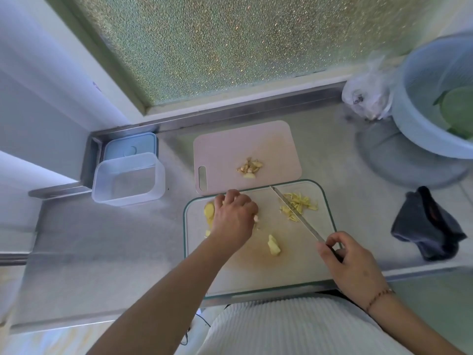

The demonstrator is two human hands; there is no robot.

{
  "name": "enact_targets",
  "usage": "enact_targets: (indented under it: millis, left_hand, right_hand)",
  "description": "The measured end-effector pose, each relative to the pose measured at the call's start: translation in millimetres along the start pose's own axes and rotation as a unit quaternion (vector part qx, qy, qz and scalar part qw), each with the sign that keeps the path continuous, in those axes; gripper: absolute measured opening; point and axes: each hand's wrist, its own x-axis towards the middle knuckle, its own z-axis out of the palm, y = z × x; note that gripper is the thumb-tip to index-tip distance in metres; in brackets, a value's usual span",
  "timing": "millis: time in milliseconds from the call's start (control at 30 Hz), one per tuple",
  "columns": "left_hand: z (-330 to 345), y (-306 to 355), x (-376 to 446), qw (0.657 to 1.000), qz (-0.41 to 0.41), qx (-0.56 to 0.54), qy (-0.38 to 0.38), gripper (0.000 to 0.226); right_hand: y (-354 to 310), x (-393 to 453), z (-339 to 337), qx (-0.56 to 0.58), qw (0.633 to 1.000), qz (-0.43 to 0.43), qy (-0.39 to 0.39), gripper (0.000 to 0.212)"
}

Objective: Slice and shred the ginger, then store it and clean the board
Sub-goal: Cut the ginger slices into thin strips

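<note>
My left hand (pixel 234 216) curls over ginger slices (pixel 209 211) at the board's (pixel 258 267) left; my right hand (pixel 354 265) pinches the knife (pixel 297 213), blade angled up-left across the shreds (pixel 299 204); slices lie nearer the left.

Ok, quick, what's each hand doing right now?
Left hand: fingers curled down over yellow ginger slices; actual grip cannot be told.
Right hand: gripping the slim steel knife.

Daylight glows through a pebbled frosted window (pixel 230 47) above a stainless steel counter (pixel 115 239) with a raised back edge. A pale wall (pixel 38 73) closes the left side, and light tiles (pixel 468 196) show at far right.
</note>
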Motion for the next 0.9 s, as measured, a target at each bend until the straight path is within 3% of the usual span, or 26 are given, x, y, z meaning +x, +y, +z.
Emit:
enact_targets:
  millis: [100,200,300,533,667,767,900]
  left_hand:
    - [-8,10,-10,0.994,0.054,-0.083,-0.042,0.011]
    - [-5,19,-26,0.976,-0.003,-0.181,-0.121,0.012]
    - [4,22,-34,0.971,-0.042,-0.191,-0.138,0.014]
    - [11,35,-37,0.979,-0.056,-0.190,-0.057,0.012]
    - [15,39,-41,0.960,-0.106,-0.257,-0.018,0.010]
    - [11,43,-41,0.931,-0.170,-0.321,-0.030,0.012]
    - [15,46,-42,0.945,-0.161,-0.284,-0.025,0.011]
  right_hand:
    - [1,0,1,0.000,1.000,0.004,-0.001,0.022]
    - [4,-1,2,-0.007,1.000,0.006,0.001,0.022]
    - [4,-2,3,-0.003,1.000,0.004,0.000,0.022]
    - [2,-1,2,-0.013,1.000,0.006,-0.003,0.023]
    - [3,0,3,-0.012,1.000,0.007,-0.006,0.023]
    - [3,0,3,-0.013,1.000,0.006,-0.007,0.023]
    - [3,1,3,-0.012,1.000,0.004,-0.009,0.022]
